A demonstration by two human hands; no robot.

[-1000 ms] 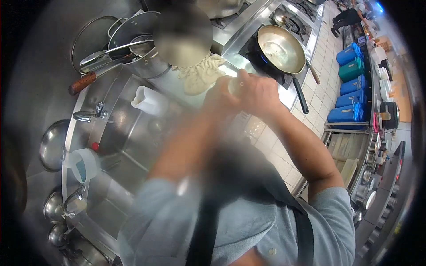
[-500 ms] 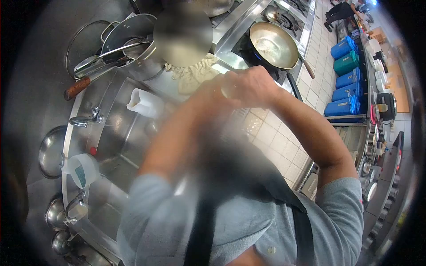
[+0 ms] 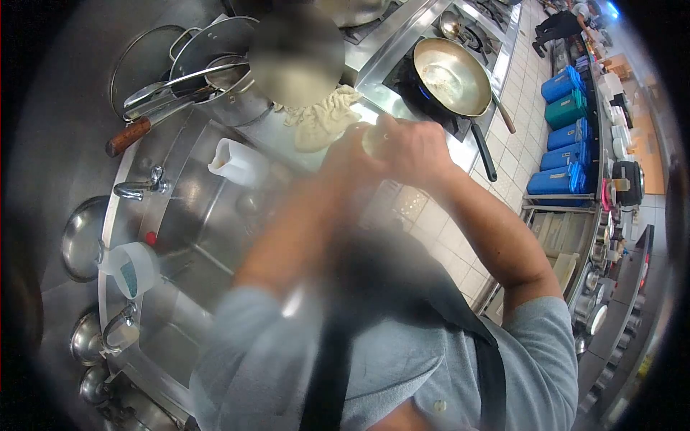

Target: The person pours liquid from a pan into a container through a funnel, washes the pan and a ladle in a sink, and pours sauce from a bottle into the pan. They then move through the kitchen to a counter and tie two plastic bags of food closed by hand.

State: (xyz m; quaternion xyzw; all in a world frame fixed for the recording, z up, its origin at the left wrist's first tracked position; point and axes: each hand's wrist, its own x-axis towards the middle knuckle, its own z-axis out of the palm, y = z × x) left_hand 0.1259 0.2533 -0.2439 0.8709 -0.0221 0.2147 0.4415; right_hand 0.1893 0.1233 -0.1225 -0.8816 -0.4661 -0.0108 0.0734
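Observation:
My left hand [image 3: 351, 152] and my right hand [image 3: 418, 149] meet in front of me, fingers bent and pressed together. Between them shows a small pale rounded thing [image 3: 372, 142], too blurred to name. Just beyond my hands, a crumpled beige cloth [image 3: 322, 123] lies on the steel counter. To the upper right, a wide pan [image 3: 451, 77] sits on the stove, and a black handle [image 3: 484, 149] points toward my right forearm. Lens blur hides most of my left fingers.
At left are a sink [image 3: 180, 215] with a faucet [image 3: 136, 188], a white container [image 3: 233, 161], a clear plastic jug [image 3: 136, 269] and a pot [image 3: 208, 61] holding utensils. Blue bins [image 3: 557, 179] line the right shelf. Another person [image 3: 560, 25] stands far off.
The view has shifted slightly. My right hand and forearm sit a little lower, and more of the black handle shows. Both hands remain together at the pale thing.

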